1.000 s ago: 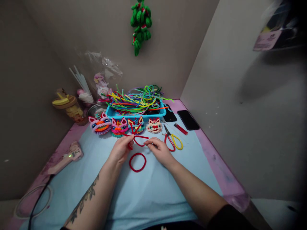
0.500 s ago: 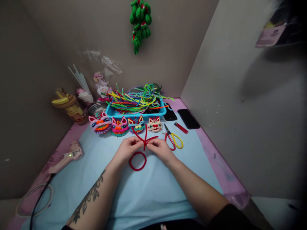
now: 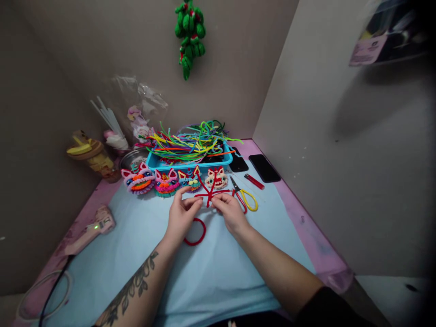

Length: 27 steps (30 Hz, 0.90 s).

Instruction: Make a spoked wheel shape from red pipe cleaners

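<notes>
My left hand [image 3: 181,215] and my right hand [image 3: 229,211] meet over the light blue mat [image 3: 211,268], both pinching a red pipe cleaner [image 3: 210,192] twisted into a crossing shape with ends sticking up and sideways. A red pipe-cleaner ring [image 3: 197,232] lies flat on the mat just under my left hand, partly hidden by it. Both hands' fingers are closed on the twisted red piece.
Behind the hands stand several colourful pipe-cleaner lion heads [image 3: 138,179]. A blue tray [image 3: 190,160] holds many coloured pipe cleaners. Scissors [image 3: 242,195], a red lighter [image 3: 254,181] and two phones [image 3: 264,167] lie right. A glue gun [image 3: 90,229] lies left. Walls close in behind and right.
The hands came together from slightly apart. The open red loop has been twisted into a crossed shape, and my left hand now covers part of the ring.
</notes>
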Motion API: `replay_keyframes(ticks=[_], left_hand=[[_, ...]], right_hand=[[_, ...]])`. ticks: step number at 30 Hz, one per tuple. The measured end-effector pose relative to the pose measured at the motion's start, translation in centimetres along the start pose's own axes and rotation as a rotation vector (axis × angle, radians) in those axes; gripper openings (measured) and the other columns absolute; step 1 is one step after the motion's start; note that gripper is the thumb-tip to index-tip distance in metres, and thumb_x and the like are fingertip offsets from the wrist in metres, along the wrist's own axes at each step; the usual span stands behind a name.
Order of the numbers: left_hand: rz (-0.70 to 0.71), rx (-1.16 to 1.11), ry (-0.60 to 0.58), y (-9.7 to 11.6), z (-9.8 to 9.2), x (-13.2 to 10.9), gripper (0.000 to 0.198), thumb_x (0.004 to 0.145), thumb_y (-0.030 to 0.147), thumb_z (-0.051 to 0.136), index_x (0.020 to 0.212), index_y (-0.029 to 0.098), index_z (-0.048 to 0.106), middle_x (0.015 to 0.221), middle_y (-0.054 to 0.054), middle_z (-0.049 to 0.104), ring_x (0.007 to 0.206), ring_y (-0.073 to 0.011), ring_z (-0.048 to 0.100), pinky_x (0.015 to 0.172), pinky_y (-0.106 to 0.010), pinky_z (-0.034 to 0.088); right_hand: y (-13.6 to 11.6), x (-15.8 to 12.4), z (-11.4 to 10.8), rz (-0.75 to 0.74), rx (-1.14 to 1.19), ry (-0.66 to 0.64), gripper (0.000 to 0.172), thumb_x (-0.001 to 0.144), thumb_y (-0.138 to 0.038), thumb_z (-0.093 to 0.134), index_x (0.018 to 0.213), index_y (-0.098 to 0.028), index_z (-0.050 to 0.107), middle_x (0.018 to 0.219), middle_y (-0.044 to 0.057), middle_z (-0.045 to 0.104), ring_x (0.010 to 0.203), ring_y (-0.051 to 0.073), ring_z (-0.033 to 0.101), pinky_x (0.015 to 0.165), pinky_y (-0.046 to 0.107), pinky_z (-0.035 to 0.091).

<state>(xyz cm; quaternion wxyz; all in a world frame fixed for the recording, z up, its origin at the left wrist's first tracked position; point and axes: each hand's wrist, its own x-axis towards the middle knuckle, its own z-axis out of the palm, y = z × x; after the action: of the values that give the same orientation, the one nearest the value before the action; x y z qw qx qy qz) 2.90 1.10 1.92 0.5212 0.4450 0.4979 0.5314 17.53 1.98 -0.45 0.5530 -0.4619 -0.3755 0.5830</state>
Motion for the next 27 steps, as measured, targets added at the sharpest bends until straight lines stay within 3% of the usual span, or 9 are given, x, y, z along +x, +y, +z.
replay_keyframes(ticks=[2, 6, 10, 17, 22, 27], left_hand=[[0.024, -0.002, -0.012, 0.1, 0.4, -0.2, 0.06, 0.066, 0.028, 0.074, 0.12, 0.021, 0.047, 0.074, -0.002, 0.07, 0.068, -0.0137, 0.063, 0.064, -0.023, 0.046], [0.003, -0.074, 0.007, -0.4, 0.8, -0.3, 0.051, 0.066, 0.027, 0.074, 0.112, 0.018, 0.055, 0.064, 0.002, 0.065, 0.061, -0.0108, 0.06, 0.06, -0.02, 0.043], [-0.029, -0.16, 0.067, -1.1, 0.9, -0.3, 0.052, 0.064, 0.026, 0.076, 0.11, 0.017, 0.053, 0.06, 0.004, 0.063, 0.058, -0.0099, 0.059, 0.062, -0.02, 0.044], [-0.05, -0.178, 0.109, -1.2, 1.1, -0.3, 0.054, 0.064, 0.026, 0.076, 0.11, 0.018, 0.049, 0.062, 0.004, 0.065, 0.059, -0.0099, 0.06, 0.065, -0.021, 0.044], [-0.057, -0.179, 0.117, -1.3, 1.3, -0.2, 0.044, 0.062, 0.025, 0.076, 0.093, 0.02, 0.044, 0.055, 0.006, 0.062, 0.054, -0.0101, 0.058, 0.061, -0.021, 0.043], [-0.131, -0.286, 0.128, -1.1, 1.3, -0.2, 0.048, 0.057, 0.022, 0.077, 0.086, 0.022, 0.039, 0.052, 0.008, 0.06, 0.048, -0.0083, 0.055, 0.055, -0.018, 0.038]], right_hand=[[0.4, -0.1, 0.1, -0.019, -0.016, -0.034, 0.015, 0.067, -0.032, 0.068, 0.063, -0.017, 0.064, 0.06, -0.001, 0.062, 0.056, 0.011, 0.051, 0.059, 0.025, 0.04], [1.2, -0.2, 0.2, -0.037, -0.055, -0.124, 0.016, 0.071, -0.033, 0.067, 0.07, -0.016, 0.066, 0.067, 0.0, 0.065, 0.063, 0.013, 0.056, 0.065, 0.027, 0.043], [1.3, -0.4, 0.3, -0.09, -0.09, -0.207, 0.012, 0.074, -0.029, 0.064, 0.076, -0.017, 0.066, 0.071, 0.0, 0.065, 0.068, 0.014, 0.057, 0.069, 0.027, 0.044], [1.1, -0.6, 0.6, -0.16, -0.098, -0.171, 0.011, 0.074, -0.027, 0.064, 0.08, -0.018, 0.061, 0.073, -0.001, 0.062, 0.068, 0.013, 0.055, 0.068, 0.026, 0.044], [0.8, -0.7, 0.7, -0.129, -0.148, -0.203, 0.009, 0.074, -0.027, 0.063, 0.075, -0.019, 0.06, 0.071, -0.001, 0.061, 0.068, 0.014, 0.056, 0.066, 0.026, 0.045], [0.5, -1.0, 0.9, -0.158, -0.136, -0.241, 0.008, 0.074, -0.026, 0.061, 0.079, -0.019, 0.061, 0.076, 0.0, 0.062, 0.073, 0.015, 0.058, 0.072, 0.028, 0.046]])
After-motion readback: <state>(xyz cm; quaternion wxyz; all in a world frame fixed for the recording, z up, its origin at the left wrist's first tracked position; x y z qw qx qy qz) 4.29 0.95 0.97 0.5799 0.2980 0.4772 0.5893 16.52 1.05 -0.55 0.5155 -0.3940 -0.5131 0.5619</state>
